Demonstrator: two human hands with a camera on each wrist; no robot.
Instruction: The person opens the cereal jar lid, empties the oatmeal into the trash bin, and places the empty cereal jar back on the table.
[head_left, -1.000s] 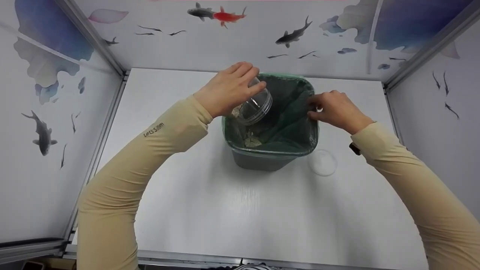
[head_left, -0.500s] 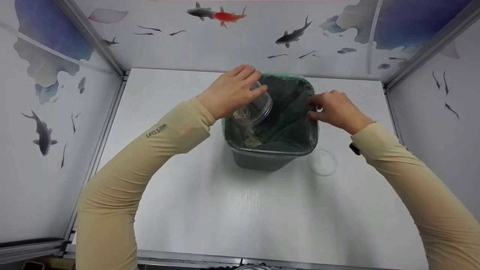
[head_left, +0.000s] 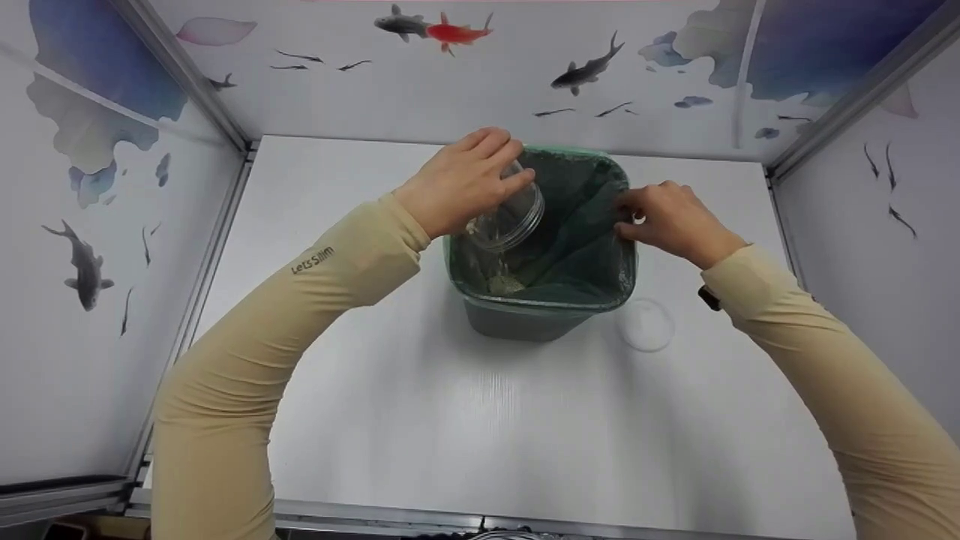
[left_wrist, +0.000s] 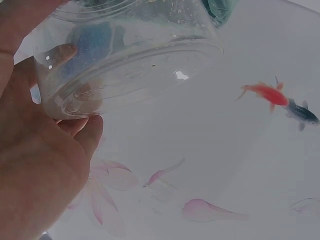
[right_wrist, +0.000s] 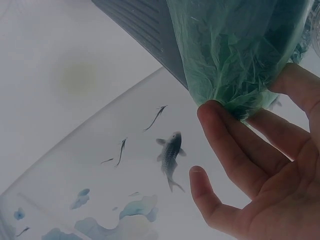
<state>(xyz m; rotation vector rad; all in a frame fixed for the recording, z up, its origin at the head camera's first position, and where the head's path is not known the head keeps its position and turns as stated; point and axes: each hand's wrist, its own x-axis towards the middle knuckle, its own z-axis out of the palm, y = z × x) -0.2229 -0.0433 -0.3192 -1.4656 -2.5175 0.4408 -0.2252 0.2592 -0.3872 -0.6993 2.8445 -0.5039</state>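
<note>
A grey bin (head_left: 525, 319) lined with a green plastic bag (head_left: 581, 247) stands mid-table. My left hand (head_left: 465, 180) grips a clear plastic jar (head_left: 514, 214), tipped mouth-down over the bin's left side; in the left wrist view the jar (left_wrist: 125, 50) sits between thumb and fingers. Pale crumbs (head_left: 504, 283) lie at the bottom of the bag. My right hand (head_left: 667, 217) pinches the bag at the bin's right rim; in the right wrist view its fingers (right_wrist: 235, 150) press the green bag (right_wrist: 240, 50) against the bin (right_wrist: 145, 35).
A clear round lid (head_left: 645, 324) lies on the white table (head_left: 450, 420) just right of the bin. Walls printed with fish enclose the table on the left, back and right. Aluminium rails run along the edges.
The jar has tipped a little further over the bin and the material seen inside it earlier has gone down into the bag. The right hand has stayed on the rim.
</note>
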